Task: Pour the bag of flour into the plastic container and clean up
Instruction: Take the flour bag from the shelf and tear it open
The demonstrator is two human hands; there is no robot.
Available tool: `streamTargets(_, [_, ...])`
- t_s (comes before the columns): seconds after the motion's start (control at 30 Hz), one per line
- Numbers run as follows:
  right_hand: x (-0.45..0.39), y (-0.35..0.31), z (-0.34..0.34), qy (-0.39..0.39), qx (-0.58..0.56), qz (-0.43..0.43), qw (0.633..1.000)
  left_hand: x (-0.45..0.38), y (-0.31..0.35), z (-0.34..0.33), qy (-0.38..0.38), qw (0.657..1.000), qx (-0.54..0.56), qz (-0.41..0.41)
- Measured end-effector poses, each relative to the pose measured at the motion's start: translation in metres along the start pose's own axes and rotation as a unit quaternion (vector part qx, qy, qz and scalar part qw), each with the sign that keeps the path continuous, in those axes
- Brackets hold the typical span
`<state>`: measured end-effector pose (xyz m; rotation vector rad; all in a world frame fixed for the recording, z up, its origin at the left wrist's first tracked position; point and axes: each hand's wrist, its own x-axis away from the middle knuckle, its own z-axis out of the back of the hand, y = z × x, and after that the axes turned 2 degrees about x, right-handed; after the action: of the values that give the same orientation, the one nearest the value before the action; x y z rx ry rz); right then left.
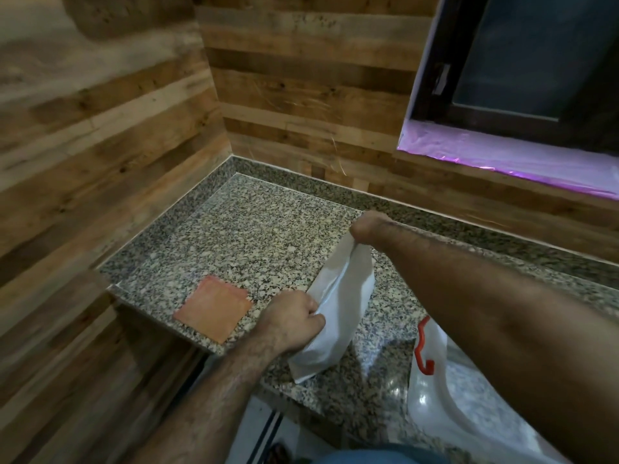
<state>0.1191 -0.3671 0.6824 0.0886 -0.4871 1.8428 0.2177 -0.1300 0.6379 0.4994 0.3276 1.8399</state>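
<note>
A white paper flour bag [338, 306] lies slanted over the granite counter [254, 236], looking flat and creased. My left hand [291, 321] grips its left side near the lower end. My right hand [365, 227] is closed on its far upper end, holding that end up. No plastic container is in view.
An orange square cloth [212, 308] lies flat near the counter's front left edge. A translucent plastic bag with a red drawstring [423, 346] hangs at the counter's right front, partly behind my right forearm. Wood-panelled walls close the left and back; a window with a purple sill [509, 155] sits at back right.
</note>
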Motion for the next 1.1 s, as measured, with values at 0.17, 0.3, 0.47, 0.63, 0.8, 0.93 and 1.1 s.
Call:
streamTargets(0.17, [0.024,-0.006,0.014,0.006,0.021,0.034,0.999,0.010,0.004,0.002,0.010,0.999,-0.012,-0.048])
streamTargets(0.3, [0.042,-0.013,0.037,0.053,0.036,0.095,0.993,0.032,0.017,-0.004,0.040,0.995,-0.039,-0.088])
streamTargets(0.47, [0.094,-0.027,0.094,0.148,-0.035,0.159,0.976,0.058,0.045,0.016,0.109,0.983,-0.046,-0.140])
streamTargets(0.63, [0.148,-0.041,0.180,0.215,-0.082,0.238,0.943,0.080,0.082,0.066,0.220,0.954,0.086,-0.183])
streamTargets(0.8, [0.190,-0.034,0.270,0.247,-0.160,0.286,0.912,0.086,0.129,0.129,0.272,0.894,0.297,-0.197])
streamTargets(0.93, [0.214,-0.019,0.321,0.292,-0.176,0.311,0.887,0.051,0.152,0.169,0.398,0.819,0.401,-0.099])
streamTargets(1.1, [0.238,-0.002,0.342,0.324,-0.137,0.365,0.862,-0.003,0.177,0.210,0.413,0.798,0.434,-0.067])
